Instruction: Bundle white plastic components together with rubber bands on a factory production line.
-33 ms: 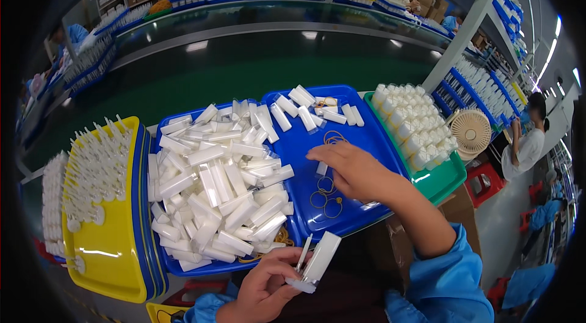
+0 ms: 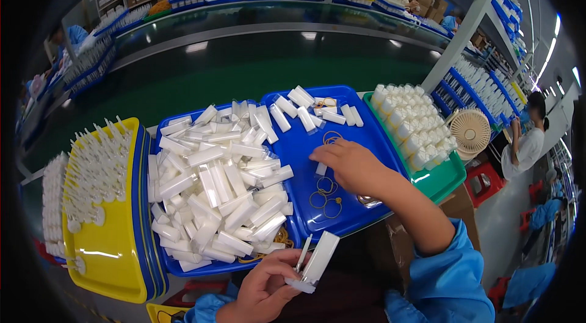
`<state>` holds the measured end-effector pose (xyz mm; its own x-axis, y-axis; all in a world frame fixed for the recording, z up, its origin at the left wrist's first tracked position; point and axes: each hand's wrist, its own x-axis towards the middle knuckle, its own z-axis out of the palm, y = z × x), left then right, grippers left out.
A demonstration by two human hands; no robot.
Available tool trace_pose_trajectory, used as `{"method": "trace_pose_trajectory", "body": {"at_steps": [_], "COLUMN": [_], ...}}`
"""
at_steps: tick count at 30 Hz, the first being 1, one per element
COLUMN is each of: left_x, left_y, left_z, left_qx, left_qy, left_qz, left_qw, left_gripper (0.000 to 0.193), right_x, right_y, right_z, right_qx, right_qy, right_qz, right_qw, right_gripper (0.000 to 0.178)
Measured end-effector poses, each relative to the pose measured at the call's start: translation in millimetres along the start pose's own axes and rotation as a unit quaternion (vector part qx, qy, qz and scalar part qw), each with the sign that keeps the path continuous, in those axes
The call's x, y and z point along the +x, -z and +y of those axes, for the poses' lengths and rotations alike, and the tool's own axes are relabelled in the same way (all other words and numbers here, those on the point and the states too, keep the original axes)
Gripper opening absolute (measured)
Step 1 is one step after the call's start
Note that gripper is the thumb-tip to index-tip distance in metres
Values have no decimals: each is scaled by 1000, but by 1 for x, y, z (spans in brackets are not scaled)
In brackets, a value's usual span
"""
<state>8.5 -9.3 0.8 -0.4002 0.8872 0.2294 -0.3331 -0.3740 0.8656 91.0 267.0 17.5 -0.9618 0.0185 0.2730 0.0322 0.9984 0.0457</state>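
Head view: the left hand (image 2: 267,281) grasps a white block (image 2: 321,257), thumb and fingers at its lower end, a thin white rod (image 2: 304,252) just left of the block. Ahead and to the right, the right hand (image 2: 354,167) is over a blue tray (image 2: 369,130), fingers bent near rubber bands (image 2: 331,195) — I cannot tell whether it grips one. White pieces (image 2: 223,182) lie heaped ahead of the left hand.

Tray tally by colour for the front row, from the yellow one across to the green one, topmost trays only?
Yellow tray: 1
Blue trays: 2 (one heaped with white pieces, one below the right hand)
Green tray: 1
Total: 4
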Motion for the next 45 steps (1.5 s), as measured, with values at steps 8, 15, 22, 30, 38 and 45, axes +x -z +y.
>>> {"method": "trace_pose_trajectory", "body": {"at_steps": [8,15,22,30,38,45], "left_x": [4,12,14,14,10,-8], "left_y": [7,-1,12,6,11,19], "left_z": [20,8,-10,6,12,20], "left_qx": [266,279,271,252,230,328], "left_qy": [-100,-144,-151,-165,-239,-205], "left_qz": [-65,-98,-154,-126,-179,-78], "left_qw": [957,945,938,945,926,919], "left_gripper": [13,12,13,10,10,14], "right_x": [6,-7,-13,-30,-31,-8], "right_y": [27,40,41,53,60,55], "right_z": [-41,-91,-98,-97,-116,-129], "right_qx": [268,737,805,534,668,574], "right_qy": [-280,-341,-344,-206,-152,-18], "right_qz": [-12,59,46,36,-51,-77], "right_qw": [922,581,481,819,727,815], "right_gripper": [48,60,42,13,13,14]}}
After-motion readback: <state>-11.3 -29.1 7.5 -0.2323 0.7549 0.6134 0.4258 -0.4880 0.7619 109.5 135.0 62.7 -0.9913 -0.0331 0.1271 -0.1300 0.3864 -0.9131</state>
